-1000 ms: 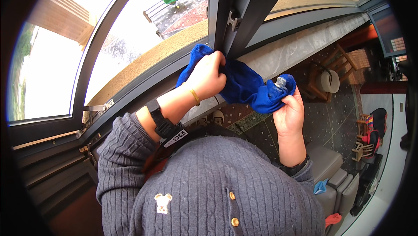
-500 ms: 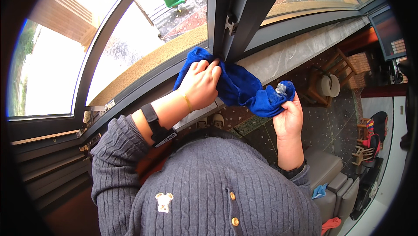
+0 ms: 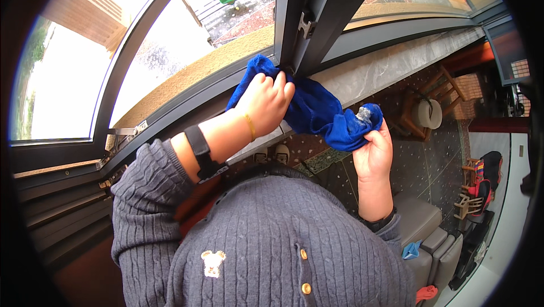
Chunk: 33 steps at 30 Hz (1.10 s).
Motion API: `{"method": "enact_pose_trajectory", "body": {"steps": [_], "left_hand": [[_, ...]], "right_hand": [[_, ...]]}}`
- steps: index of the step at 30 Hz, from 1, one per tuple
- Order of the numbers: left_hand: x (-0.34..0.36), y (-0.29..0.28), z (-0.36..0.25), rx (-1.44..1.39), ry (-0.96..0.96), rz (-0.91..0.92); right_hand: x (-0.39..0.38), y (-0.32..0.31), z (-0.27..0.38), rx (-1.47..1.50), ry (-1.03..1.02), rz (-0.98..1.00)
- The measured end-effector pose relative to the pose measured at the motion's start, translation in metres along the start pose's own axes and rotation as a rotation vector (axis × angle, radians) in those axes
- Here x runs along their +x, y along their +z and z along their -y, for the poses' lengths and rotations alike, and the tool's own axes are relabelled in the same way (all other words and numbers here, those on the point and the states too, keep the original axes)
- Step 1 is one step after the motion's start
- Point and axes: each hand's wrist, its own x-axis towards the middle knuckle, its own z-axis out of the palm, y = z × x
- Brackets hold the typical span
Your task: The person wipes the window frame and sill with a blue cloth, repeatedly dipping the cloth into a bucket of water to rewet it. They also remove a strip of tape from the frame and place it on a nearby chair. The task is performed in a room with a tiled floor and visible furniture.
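The dark window frame fills the upper view, its lower corner hidden behind hand and cloth; at the left, the open sash is cut off by the black rim, the ground beyond washed out by glare; the grey cardigan blocks most of the lower middle; the marble sill runs off to the right, partly covered by the cloth; past it stand a grey padded seat and a dim wooden chair; the blue cloth hangs bunched between both hands, one end at the frame's corner; the left hand bends its fingers over that end, thumb hidden, so whether it grips or only presses I cannot tell; the right hand pinches the other end, fingertips partly hidden, beside a whitish patch; above, a metal latch piece shows clear
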Motion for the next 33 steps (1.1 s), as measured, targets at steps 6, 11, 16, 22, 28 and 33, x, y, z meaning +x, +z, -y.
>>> {"method": "enact_pose_trajectory", "body": {"steps": [6, 11, 16, 22, 28, 33], "left_hand": [[0.004, 0.01, 0.005, 0.027, 0.093, -0.173], [0.006, 0.01, 0.013, -0.196, -0.024, -0.087], [0.008, 0.01, 0.006, -0.079, 0.036, -0.26], [0.011, 0.0, 0.005, -0.095, -0.033, 0.002], [-0.019, 0.009, -0.004, -0.278, -0.151, -0.061], [-0.008, 0.018, -0.002, -0.352, -0.103, -0.118]], "right_hand": [[0.001, -0.001, -0.001, -0.012, 0.006, 0.008], [0.002, 0.0, -0.005, -0.032, 0.023, 0.068], [-0.002, 0.003, -0.004, -0.03, 0.021, 0.037], [-0.003, 0.009, -0.004, -0.074, 0.025, 0.071], [-0.006, 0.007, -0.003, -0.061, 0.02, 0.014], [-0.003, 0.006, -0.007, -0.065, 0.017, 0.045]]}}
